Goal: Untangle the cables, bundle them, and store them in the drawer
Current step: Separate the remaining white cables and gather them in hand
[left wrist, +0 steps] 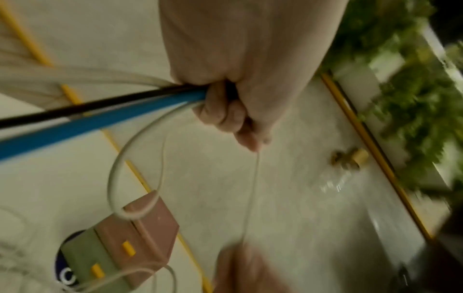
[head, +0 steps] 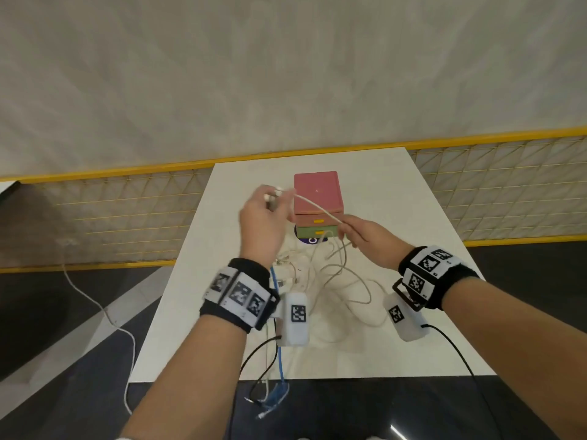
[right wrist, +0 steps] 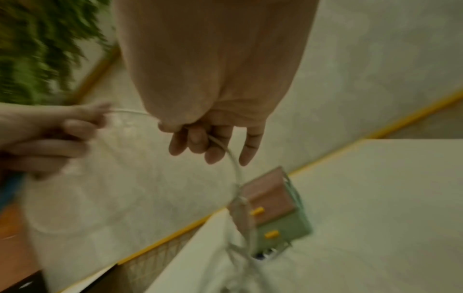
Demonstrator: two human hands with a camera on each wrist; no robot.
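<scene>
We find untangling under way: left hand (head: 262,217) grips several cables, right hand (head: 360,233) pinches a white cable (head: 317,207) taut, the pile (head: 330,281) mid-table loose, drawers (head: 317,227) closed.

Bare forearms; black wristbands (head: 235,300) with white square-code tags; white wrist camera pods (head: 295,319), black leads.

The head camera looks forward and down from above both wrists onto the white table (head: 397,344). Each wrist camera peers close along its own hand toward the fingers. All three catch the small drawer box (head: 317,198) (left wrist: 140,234) (right wrist: 273,206).
</scene>
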